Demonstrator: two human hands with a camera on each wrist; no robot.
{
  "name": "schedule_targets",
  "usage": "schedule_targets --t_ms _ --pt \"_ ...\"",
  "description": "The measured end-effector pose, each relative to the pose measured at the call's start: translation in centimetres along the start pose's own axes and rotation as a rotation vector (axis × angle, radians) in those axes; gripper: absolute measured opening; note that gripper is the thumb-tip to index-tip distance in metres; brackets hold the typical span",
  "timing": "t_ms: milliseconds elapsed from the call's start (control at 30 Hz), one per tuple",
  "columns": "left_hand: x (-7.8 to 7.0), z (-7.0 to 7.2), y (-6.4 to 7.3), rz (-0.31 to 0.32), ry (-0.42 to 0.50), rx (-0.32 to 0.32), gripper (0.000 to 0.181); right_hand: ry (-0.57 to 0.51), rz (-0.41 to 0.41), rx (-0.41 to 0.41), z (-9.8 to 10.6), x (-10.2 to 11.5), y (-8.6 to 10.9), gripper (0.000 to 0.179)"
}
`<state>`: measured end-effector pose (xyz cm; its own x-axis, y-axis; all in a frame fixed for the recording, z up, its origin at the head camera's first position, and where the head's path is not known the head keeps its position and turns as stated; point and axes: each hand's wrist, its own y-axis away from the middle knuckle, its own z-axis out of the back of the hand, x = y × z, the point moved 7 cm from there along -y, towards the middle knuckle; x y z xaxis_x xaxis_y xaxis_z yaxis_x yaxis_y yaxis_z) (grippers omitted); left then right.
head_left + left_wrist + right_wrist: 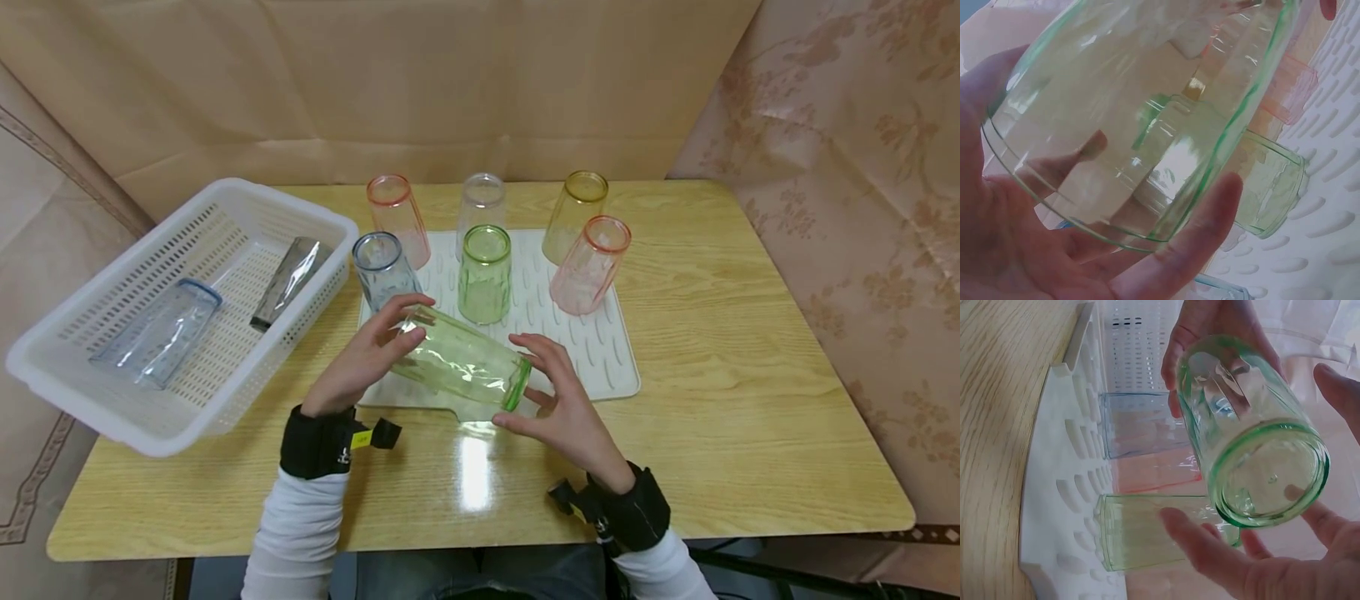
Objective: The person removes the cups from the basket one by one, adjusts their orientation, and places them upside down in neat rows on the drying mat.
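Note:
A pale green drinking glass (465,360) is held tilted on its side above the front of a white ridged mat (615,367). My left hand (365,354) grips its left end, thumb on the near side and fingers around the far side. Around the thick-based right end, my right hand (558,408) has its fingers spread; in the right wrist view the thumb (1338,394) stands apart from the glass, with fingertips close to the base. Just behind the held glass, another green glass (484,283) stands on the mat. A blue glass (386,275) stands beyond my left fingers.
Also on the mat stand two pinkish glasses, one back left (401,221) and one right (588,271), a clear glass (482,204) and a yellow glass (573,217). At left, a white basket (247,396) holds a blue-rimmed glass (161,333) and a dark grey glass (288,283).

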<state>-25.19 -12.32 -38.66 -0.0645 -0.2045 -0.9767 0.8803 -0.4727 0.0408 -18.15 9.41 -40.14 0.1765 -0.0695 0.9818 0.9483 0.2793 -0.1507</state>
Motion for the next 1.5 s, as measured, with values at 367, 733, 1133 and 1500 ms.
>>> schedule_targets --t_ms 367,733,1133,1500 --pt "-0.1 -0.6 -0.1 -0.014 0.028 -0.016 0.044 -0.052 0.095 -0.019 -0.9 0.4 -0.6 0.071" --pt "0.5 -0.8 -0.2 -0.017 0.081 -0.002 0.042 0.027 0.133 -0.07 -0.9 3.1 -0.6 0.061" --pt "1.9 -1.3 -0.2 -0.052 0.136 0.015 0.045 0.298 0.225 -0.004 0.5 2.8 -1.6 0.056" --pt "3.2 -1.4 -0.3 0.026 0.052 -0.002 0.052 0.486 0.271 0.108 1.4 4.7 -2.4 0.055"
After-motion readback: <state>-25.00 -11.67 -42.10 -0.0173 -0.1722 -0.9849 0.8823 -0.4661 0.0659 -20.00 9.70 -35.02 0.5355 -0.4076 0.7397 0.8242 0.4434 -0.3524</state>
